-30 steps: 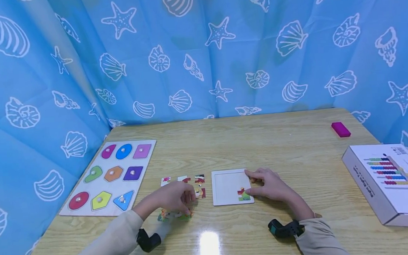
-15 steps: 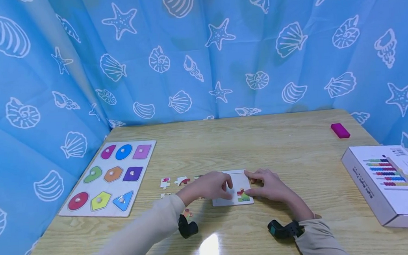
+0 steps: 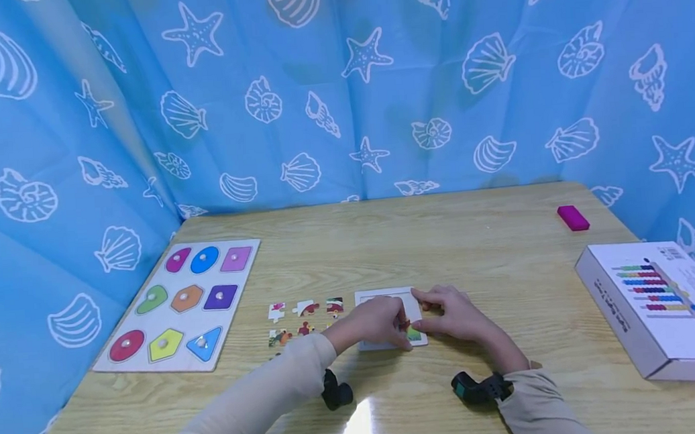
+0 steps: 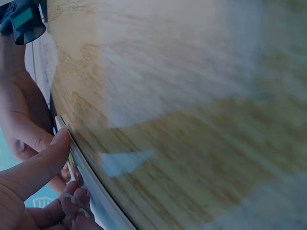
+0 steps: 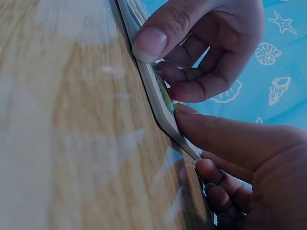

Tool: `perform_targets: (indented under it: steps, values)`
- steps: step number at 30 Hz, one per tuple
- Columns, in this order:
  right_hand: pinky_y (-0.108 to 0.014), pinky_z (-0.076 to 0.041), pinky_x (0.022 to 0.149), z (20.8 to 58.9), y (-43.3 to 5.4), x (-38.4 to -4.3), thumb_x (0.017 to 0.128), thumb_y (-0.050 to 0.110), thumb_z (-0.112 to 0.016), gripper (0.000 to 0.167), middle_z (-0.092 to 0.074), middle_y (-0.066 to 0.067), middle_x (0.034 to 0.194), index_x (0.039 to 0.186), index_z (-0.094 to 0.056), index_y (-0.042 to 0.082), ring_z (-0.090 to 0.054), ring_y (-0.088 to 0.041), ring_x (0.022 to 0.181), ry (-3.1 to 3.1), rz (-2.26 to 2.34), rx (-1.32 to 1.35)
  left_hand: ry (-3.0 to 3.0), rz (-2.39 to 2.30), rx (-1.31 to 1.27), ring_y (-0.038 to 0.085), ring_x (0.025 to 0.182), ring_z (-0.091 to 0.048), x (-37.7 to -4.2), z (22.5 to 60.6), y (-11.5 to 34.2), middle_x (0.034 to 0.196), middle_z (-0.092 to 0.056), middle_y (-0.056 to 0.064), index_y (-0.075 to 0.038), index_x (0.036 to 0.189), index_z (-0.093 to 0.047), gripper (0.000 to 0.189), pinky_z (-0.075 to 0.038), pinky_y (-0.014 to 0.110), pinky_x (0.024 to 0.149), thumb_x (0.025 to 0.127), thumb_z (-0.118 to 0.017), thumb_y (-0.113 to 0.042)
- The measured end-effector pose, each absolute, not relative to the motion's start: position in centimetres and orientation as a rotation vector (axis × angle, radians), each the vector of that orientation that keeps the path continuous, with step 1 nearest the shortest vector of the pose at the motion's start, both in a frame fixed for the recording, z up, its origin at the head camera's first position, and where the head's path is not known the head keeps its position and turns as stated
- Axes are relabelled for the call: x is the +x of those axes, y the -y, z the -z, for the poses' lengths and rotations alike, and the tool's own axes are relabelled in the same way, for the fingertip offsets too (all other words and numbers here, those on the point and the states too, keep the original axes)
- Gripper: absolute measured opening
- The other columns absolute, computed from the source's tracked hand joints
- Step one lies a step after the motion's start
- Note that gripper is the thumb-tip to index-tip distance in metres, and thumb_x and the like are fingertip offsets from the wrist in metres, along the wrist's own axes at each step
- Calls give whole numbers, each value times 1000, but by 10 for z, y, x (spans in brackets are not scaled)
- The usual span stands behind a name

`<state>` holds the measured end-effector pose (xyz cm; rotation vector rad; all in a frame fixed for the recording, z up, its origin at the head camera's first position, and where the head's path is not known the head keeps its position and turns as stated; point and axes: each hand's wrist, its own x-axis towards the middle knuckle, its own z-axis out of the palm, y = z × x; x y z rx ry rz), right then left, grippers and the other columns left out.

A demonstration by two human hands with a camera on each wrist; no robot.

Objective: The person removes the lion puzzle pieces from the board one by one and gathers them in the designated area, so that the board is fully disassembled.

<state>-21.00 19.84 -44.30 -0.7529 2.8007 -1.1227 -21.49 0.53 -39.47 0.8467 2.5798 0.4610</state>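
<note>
A white square puzzle tray (image 3: pixel 365 295) lies flat on the table. My right hand (image 3: pixel 458 313) holds its right side, with the thumb at the edge beside a green-and-red puzzle piece (image 5: pixel 168 101) seated in the lower right corner. Above the tray's lower part, my left hand (image 3: pixel 374 323) is bent down, thumb and fingertips pinching what looks like a puzzle piece, mostly hidden by the fingers. In the left wrist view its thumb (image 4: pixel 55 151) is at the tray's near rim. Several loose puzzle pieces (image 3: pixel 305 327) lie left of the tray, some covered by the left forearm.
A shape board (image 3: pixel 212 277) with knobbed coloured shapes lies at the left. To the right stand a white box (image 3: pixel 662 309) picturing an abacus and, farther back, a magenta block (image 3: pixel 573 218). A blue curtain (image 3: pixel 338 90) hangs behind the wooden table (image 3: pixel 475 228).
My left hand has moved right from the loose pieces to the tray, then lowered toward its lower right part. The right hand keeps its hold on the tray. The head view has shifted slightly.
</note>
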Motion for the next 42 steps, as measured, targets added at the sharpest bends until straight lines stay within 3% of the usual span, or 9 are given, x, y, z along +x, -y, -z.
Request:
perform_targets:
  steps: [13, 25, 42]
  values:
    - [-36, -26, 70, 445, -197, -209, 88, 23, -69, 49, -48, 4, 81, 128, -56, -2, -38, -16, 74, -2815, 1140, -758, -2575, -515, 823, 6, 67, -49, -217, 403, -4, 75, -54, -7, -9, 90, -60, 30, -41, 20, 62, 76, -81, -25]
    - [-36, -26, 70, 446, -196, -213, 87, 22, -70, 49, -48, 4, 82, 127, -57, -1, -38, -16, 76, -2822, 1148, -763, -2582, -561, 810, 7, 67, -48, -216, 402, -1, 75, -53, -6, -10, 89, -57, 32, -40, 21, 62, 76, -82, -27]
    - [-33, -29, 67, 446, -196, -212, 86, 18, -71, 48, -49, 3, 82, 127, -57, -2, -39, -16, 74, -2808, 1181, -762, -2582, -716, 758, 7, 61, -46, -219, 401, 4, 69, -55, -6, -10, 80, -61, 14, -36, 21, 56, 90, -68, -17]
